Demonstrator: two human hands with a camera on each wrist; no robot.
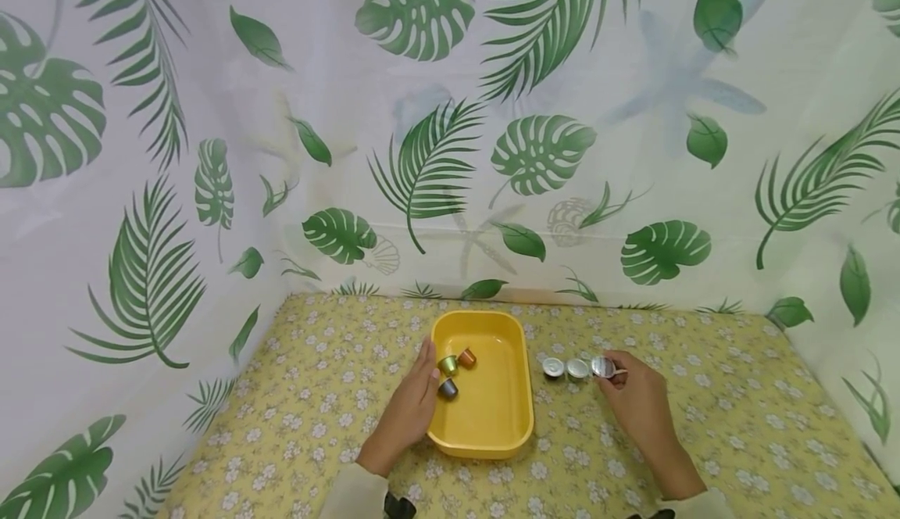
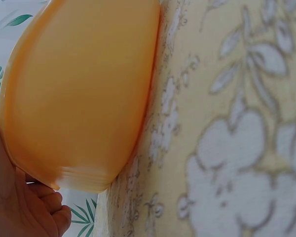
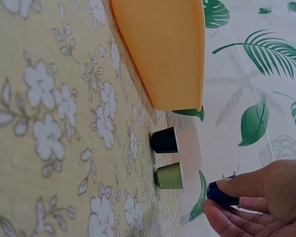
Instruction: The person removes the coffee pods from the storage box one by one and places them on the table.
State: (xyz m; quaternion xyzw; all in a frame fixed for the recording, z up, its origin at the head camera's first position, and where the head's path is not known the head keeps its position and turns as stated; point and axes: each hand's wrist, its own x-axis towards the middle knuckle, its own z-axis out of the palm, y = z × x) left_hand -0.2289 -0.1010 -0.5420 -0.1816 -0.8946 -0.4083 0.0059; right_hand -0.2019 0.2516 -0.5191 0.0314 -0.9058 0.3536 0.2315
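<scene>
In the head view, my left hand (image 1: pixel 413 394) holds the left side of a yellow plastic tray (image 1: pixel 492 441). The left wrist view shows bent fingers against the outer wall of the tray (image 2: pixel 84 98). My right hand (image 1: pixel 638 394) pinches a dark blue coffee capsule (image 3: pixel 223 193) between thumb and fingers, its silver lid (image 1: pixel 602 366) facing up. To its left stand a green capsule (image 3: pixel 169 176) and a black capsule (image 3: pixel 164 140), both lid up on the table. Inside the tray lie a green-gold capsule (image 1: pixel 448 365), a copper capsule (image 1: pixel 467 358) and a dark grey capsule (image 1: pixel 448 388).
A yellow flowered cloth (image 1: pixel 745 409) covers the table. White curtain-like sheets with green leaf prints (image 1: pixel 534 152) hang behind and at both sides. The row of capsules stands just right of the tray.
</scene>
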